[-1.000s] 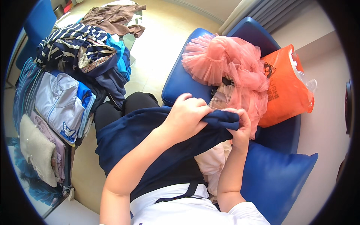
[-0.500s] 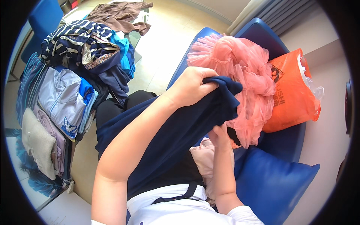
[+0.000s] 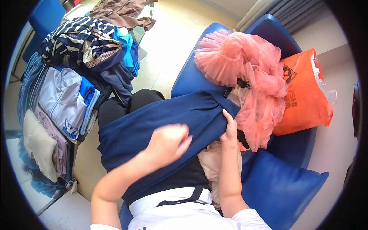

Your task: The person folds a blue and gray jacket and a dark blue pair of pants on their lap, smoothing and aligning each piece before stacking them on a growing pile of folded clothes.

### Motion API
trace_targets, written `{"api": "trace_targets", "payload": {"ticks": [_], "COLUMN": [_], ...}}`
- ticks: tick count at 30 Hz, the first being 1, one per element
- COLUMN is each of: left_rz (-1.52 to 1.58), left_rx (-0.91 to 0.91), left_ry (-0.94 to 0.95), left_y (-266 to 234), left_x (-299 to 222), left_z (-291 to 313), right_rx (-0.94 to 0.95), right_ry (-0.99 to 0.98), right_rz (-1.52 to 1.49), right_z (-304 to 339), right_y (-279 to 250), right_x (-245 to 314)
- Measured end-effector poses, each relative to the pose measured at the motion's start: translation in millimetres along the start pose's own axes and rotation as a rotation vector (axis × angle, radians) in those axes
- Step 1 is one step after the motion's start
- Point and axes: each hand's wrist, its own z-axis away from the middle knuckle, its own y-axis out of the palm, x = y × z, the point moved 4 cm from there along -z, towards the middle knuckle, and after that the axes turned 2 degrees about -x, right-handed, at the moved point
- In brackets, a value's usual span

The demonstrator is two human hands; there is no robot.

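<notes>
A navy garment (image 3: 172, 119) with a gathered band at its right end, skirt-like in shape, lies spread across my lap. My right hand (image 3: 230, 128) grips its edge near that band, thumb on top. Over the middle of the cloth is my left hand (image 3: 168, 143), blurred by motion; its fingers look curled, but whether they hold anything does not show. Beyond the right hand, a heap of pink tulle (image 3: 257, 84) rests on the blue seat. A pale pink cloth (image 3: 211, 163) lies between my right forearm and my body.
At the left stand folded clothes, with a white jacket (image 3: 61, 92) and a cream knit (image 3: 38, 142) on top. Behind them are a striped garment (image 3: 80, 38) and a brown one (image 3: 119, 13). An orange bag (image 3: 303, 92) and a blue cushion (image 3: 283, 188) are on the right.
My left hand has let go of the band end and moved back toward me over the cloth. The garment has gone from bunched and lifted to spread flatter across my lap.
</notes>
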Motion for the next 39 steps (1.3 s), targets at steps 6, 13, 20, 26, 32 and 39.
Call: {"api": "trace_targets", "payload": {"ticks": [6,13,20,26,32,39], "left_rz": [-0.232,-0.360,-0.432,-0.559,-0.793,-0.290], "left_rx": [0.245,-0.076,-0.576,-0.834,-0.956,-0.333], "left_ry": [-0.216,-0.501,-0.691,-0.786,-0.482,-0.421], "left_y": [-7.2,-25.5,-46.5,-121.0,-204.8,-131.8], "left_x": [-7.9,-9.6,21.0,23.0,-43.3,-34.5], "left_z": [129.7,206.0,295.0,339.3,294.8,260.7], "right_rx": [0.040,0.141,0.364,0.473,0.449,0.327], "right_ry": [0.182,-0.136,-0.808,-0.274,-0.279,-0.366], "right_rz": [-0.126,-0.137,0.089,-0.165,-0.034,0.193], "right_z": [11.2,79.0,169.1,91.2,12.6,-27.5], "right_y": [26.3,147.4,224.9,263.0,266.2,146.1], "right_x": [14.6,63.0,93.5,107.9,134.1,174.5]}}
